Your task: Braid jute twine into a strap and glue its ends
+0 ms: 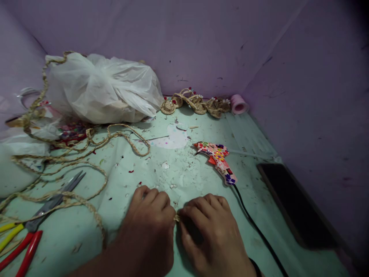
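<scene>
While one glue gun (218, 157) lies beyond, two hands (210, 221) pinch one straw-coloured piece (177, 218).

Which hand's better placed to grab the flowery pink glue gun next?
Likely the right hand: the glue gun lies nearer to it than to the left hand, though both hands meet at a tan fibre piece.

- Two hands: one left hand (152, 219), one right hand (210, 227)
- One straw-coloured bit (177, 218) between the fingers
- One floral glue gun (219, 156) beyond the right fingers
- One phone (294, 204) to their right
- One pink spool (238, 104) far beyond them
- One large white bag (103, 88) far beyond the left fingers
</scene>
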Tool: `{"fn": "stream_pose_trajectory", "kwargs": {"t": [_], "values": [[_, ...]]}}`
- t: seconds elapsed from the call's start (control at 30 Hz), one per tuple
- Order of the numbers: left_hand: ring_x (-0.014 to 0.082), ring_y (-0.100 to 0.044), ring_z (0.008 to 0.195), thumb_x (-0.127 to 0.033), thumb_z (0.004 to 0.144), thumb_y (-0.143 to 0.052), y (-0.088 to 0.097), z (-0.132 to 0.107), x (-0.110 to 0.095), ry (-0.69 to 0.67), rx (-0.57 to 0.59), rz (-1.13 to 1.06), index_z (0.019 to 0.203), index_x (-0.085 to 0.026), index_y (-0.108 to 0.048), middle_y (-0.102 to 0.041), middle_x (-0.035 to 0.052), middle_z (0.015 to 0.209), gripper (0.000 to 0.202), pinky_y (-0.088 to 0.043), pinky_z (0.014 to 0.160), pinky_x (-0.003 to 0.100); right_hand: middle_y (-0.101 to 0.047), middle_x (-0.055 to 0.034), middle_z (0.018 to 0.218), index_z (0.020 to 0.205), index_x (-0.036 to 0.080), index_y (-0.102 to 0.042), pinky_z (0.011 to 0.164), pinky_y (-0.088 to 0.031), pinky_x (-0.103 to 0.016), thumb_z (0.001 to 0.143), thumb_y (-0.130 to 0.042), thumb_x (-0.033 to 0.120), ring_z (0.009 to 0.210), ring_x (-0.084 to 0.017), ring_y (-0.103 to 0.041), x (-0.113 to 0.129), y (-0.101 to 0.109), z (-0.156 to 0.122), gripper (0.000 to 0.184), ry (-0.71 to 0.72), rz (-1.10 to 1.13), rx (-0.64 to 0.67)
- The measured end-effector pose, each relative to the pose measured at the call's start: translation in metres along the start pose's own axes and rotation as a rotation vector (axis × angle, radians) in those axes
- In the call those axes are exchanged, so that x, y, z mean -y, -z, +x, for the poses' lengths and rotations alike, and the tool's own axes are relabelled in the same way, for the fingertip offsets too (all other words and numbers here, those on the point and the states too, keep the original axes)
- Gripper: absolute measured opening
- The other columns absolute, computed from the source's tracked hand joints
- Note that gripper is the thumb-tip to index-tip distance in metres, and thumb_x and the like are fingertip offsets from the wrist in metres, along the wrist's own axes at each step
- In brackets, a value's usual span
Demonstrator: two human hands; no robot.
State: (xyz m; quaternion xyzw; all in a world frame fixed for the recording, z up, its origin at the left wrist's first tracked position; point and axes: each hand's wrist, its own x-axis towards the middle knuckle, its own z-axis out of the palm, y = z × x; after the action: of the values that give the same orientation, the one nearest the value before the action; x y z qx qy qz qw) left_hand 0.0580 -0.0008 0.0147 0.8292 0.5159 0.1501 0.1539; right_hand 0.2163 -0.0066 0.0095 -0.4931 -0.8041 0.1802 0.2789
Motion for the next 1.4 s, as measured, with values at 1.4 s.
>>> {"fn": "stream_pose_trajectory", "kwargs": {"t": [1.4], "values": [[0.0115, -0.042, 0.049, -0.011, 0.055, -0.048, -0.006, 0.007, -0.012, 0.134, -0.151, -0.089, 0.04, -0.016, -0.047, -0.046, -0.0007, 0.047, 0.016, -0.037, 0.075, 0.041, -0.062, -0.0044, 0.063, 0.066, 0.017, -0.065, 0.065, -0.028, -0.033, 0.073, -0.052, 0.016, 0.063, -0.018, -0.052, 0.009, -0.009, -0.005, 0.014, -0.082, -0.054, -0.048]]}}
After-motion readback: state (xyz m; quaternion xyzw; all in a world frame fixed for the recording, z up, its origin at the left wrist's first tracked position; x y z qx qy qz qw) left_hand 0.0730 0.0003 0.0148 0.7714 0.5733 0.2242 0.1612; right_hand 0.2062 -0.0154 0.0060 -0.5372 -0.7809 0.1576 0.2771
